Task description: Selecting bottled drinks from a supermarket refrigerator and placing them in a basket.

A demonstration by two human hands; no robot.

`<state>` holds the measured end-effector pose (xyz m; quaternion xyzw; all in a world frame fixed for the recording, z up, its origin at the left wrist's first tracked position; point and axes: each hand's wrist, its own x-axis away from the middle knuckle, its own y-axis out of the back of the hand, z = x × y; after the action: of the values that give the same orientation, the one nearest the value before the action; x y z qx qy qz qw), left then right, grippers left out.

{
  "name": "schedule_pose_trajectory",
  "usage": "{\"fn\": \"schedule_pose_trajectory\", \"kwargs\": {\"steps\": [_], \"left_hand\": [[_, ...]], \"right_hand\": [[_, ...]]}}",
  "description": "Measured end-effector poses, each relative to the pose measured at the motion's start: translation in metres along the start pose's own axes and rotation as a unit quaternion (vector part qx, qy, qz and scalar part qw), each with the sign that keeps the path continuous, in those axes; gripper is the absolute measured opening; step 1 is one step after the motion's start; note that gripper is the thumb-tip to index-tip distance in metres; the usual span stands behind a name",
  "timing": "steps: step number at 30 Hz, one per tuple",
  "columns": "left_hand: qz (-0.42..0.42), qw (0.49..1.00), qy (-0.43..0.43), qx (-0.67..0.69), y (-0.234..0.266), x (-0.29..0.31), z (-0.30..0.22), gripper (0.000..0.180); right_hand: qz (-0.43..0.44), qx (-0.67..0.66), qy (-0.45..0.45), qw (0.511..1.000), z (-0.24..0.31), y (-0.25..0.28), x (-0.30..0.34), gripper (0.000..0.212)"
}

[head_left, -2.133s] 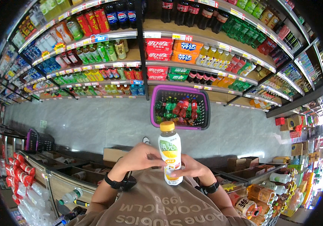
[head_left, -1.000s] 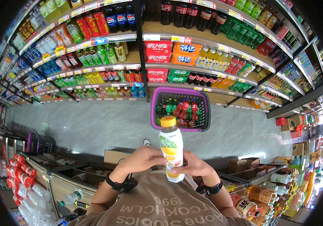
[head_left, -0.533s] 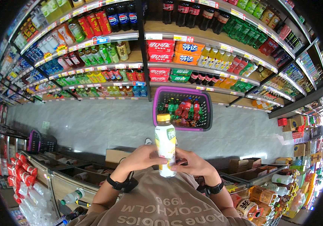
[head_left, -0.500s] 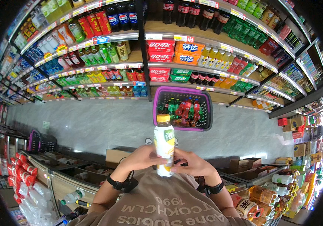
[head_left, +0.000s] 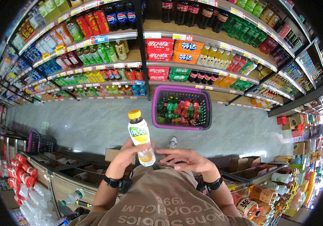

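Note:
A drink bottle (head_left: 139, 133) with a yellow cap and a white, green and yellow label is held nearly upright, tilted a little, in front of my body. My left hand (head_left: 127, 153) is wrapped round its lower half. Just right of the bottle, my right hand (head_left: 186, 159) has its fingers stretched out toward it, with a small gap between. Nothing is in the right hand. Beyond the hands, on the floor, stands a black shopping basket (head_left: 155, 109) with a purple rim, holding several red, green and dark drink bottles.
Shelves (head_left: 203, 69) of bottled and boxed drinks run along the far side. A second purple and black basket (head_left: 34, 142) stands at the left. Low wooden bins (head_left: 71, 177) lie close at both sides of me, with large oil-coloured jugs (head_left: 261, 193) at the right. My shoe (head_left: 172, 142) shows on the grey floor.
The bottle has moved left with my left hand and its label has turned. My right hand has come off the bottle, its fingers now extended. One shoe shows farther forward.

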<state>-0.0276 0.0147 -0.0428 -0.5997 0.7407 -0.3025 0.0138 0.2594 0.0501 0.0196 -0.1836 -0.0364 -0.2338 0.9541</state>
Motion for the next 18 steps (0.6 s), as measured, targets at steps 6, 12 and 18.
{"fn": "schedule_pose_trajectory", "kwargs": {"steps": [6, 12, 18], "left_hand": [[-0.038, 0.988, -0.044, 0.145, -0.012, 0.002, -0.003, 0.048], [-0.009, 0.997, -0.038, 0.068, -0.025, 0.004, -0.016, 0.068], [0.115, 0.993, -0.022, 0.020, -0.041, 0.013, -0.037, 0.074]], "right_hand": [[-0.075, -0.055, 0.033, 0.995, -0.026, -0.001, -0.013, 0.071], [-0.103, -0.071, 0.051, 0.991, -0.040, 0.005, -0.022, 0.081], [-0.158, -0.119, 0.020, 0.980, -0.046, 0.010, -0.014, 0.074]]}}
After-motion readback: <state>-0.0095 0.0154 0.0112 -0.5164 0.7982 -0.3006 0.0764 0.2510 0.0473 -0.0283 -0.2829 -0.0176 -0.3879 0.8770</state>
